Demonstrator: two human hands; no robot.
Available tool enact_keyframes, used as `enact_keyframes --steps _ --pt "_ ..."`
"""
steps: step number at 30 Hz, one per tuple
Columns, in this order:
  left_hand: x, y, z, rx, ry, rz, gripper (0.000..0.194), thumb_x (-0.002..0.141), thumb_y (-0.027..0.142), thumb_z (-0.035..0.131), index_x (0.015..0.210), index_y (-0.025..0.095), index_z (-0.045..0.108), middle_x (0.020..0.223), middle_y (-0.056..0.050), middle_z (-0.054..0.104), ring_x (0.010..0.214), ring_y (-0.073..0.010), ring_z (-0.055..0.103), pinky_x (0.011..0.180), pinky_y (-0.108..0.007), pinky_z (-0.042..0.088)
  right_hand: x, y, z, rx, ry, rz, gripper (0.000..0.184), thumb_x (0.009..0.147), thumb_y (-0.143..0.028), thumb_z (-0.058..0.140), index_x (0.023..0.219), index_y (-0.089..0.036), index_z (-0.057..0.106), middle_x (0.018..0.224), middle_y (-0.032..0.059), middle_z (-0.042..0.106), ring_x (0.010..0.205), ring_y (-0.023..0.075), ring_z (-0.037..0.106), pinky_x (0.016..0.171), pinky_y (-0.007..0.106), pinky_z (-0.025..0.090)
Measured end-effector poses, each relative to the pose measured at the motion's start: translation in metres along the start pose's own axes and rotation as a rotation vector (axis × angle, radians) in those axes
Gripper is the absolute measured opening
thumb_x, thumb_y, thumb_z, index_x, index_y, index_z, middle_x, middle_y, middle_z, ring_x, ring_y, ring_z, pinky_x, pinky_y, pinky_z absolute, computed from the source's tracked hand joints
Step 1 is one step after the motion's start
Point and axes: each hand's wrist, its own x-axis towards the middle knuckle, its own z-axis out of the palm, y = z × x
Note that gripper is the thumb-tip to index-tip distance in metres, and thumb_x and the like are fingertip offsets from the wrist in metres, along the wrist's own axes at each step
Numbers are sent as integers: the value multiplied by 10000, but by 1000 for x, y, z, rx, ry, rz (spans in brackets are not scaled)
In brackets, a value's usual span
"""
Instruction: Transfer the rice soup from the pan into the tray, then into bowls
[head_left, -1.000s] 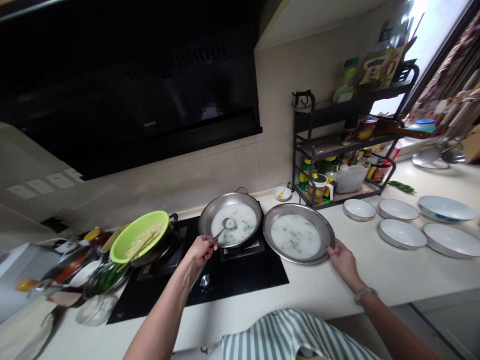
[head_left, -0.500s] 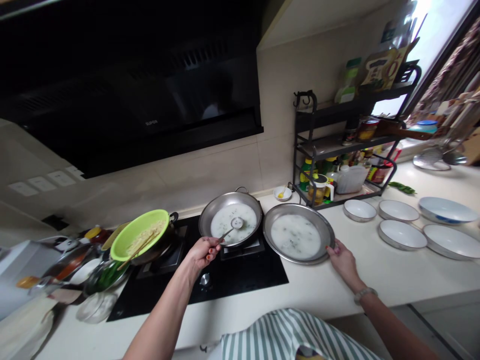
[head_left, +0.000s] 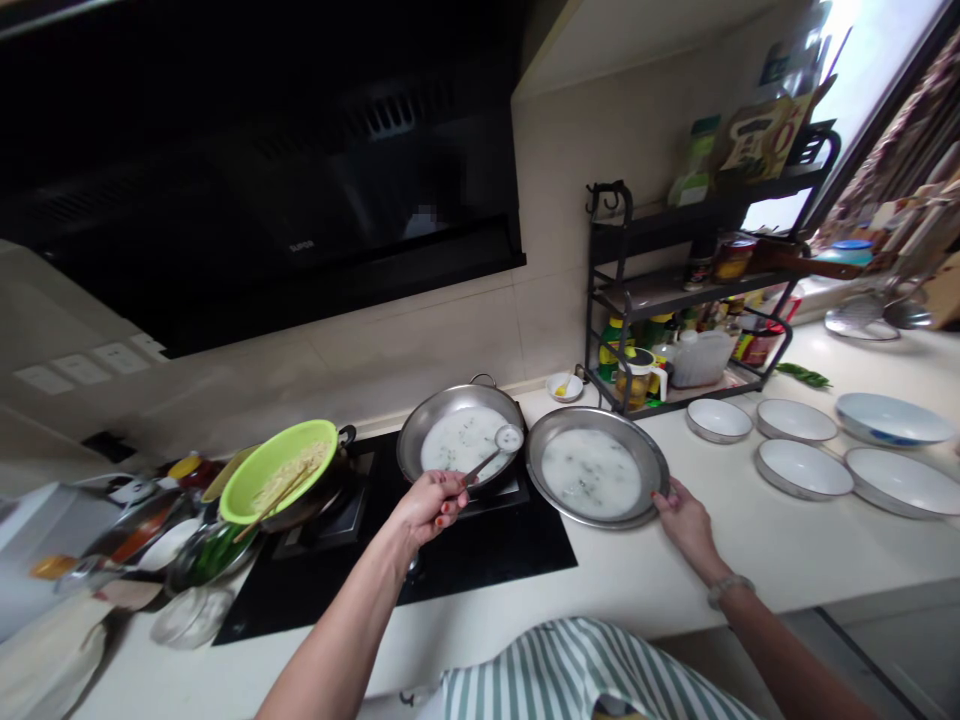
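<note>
1. My left fingers [head_left: 442,492] close around the handle of the ladle [head_left: 509,438], its bowl over the right edge of the stove pan [head_left: 424,415].
2. My right fingers [head_left: 679,500] pinch the rim of the second pan [head_left: 598,512], on the counter [head_left: 750,545].

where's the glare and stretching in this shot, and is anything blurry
Head view: the window is blown out, the hood carries faint reflections; the leftmost items look stretched and smeared, while the ladle and both pans read fairly clearly.
</note>
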Motion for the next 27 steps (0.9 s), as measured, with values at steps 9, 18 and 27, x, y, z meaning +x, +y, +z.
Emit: enact_keyframes --steps 9,18,27 --pt "31 -49 55 435 -77 77 82 828 221 616 776 161 593 521 32 564 338 -48 305 404 -209 231 1 2 1 27 8 -1 655 655 -471 520 1131 -61 706 555 22 569 589 250 564 613 356 424" --pt "41 -92 67 1156 8 500 378 786 13 579 1146 96 662 663 -96 625 684 -256 647 686 -331 424 -1 1 1 34 23 -6 625 667 -447 541 1134 -72 720 552 18 578 569 236 561 602 348 439" --pt "38 -75 62 326 -108 113 200 851 303 613 943 129 651 526 36 542 348 -61 286 411 -227 231 -2 -1 -1 16 9 -11 706 660 -503 517 1158 -39 703 571 37 600 588 257 576 608 362 439"
